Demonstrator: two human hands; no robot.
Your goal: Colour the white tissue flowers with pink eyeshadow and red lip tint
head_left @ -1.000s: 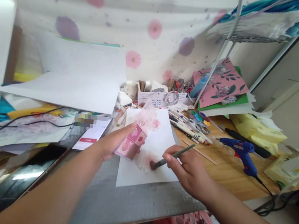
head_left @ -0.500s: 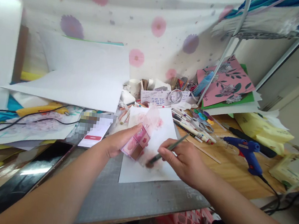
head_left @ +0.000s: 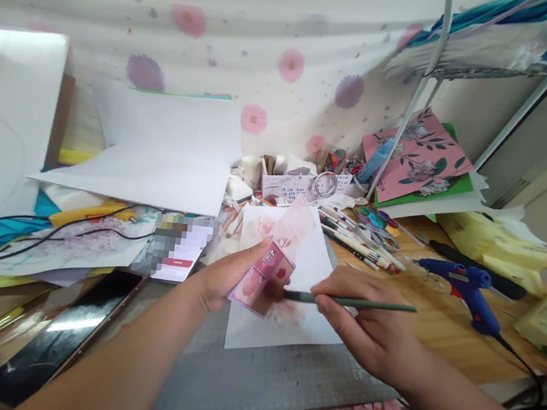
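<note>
My left hand [head_left: 222,277] grips a small pink powder palette [head_left: 265,276] with its clear lid raised, tilted above a white sheet of paper [head_left: 289,280]. My right hand [head_left: 368,323] pinches a thin green-handled brush [head_left: 351,302] held level, its dark tip touching the palette's lower pan. The sheet carries faint pink smudges and lies on a grey cutting mat [head_left: 252,375].
A blue glue gun [head_left: 468,285] lies right on the wooden desk, pens and scissors [head_left: 360,232] behind the sheet. A phone [head_left: 68,333] rests at the left, near cables and loose papers [head_left: 100,237]. Large white sheets [head_left: 160,151] lean at the back; a shelf frame [head_left: 415,109] stands right.
The brush tip left the paper and swung up to the palette, its handle now level. My left hand tilted the palette slightly toward the brush.
</note>
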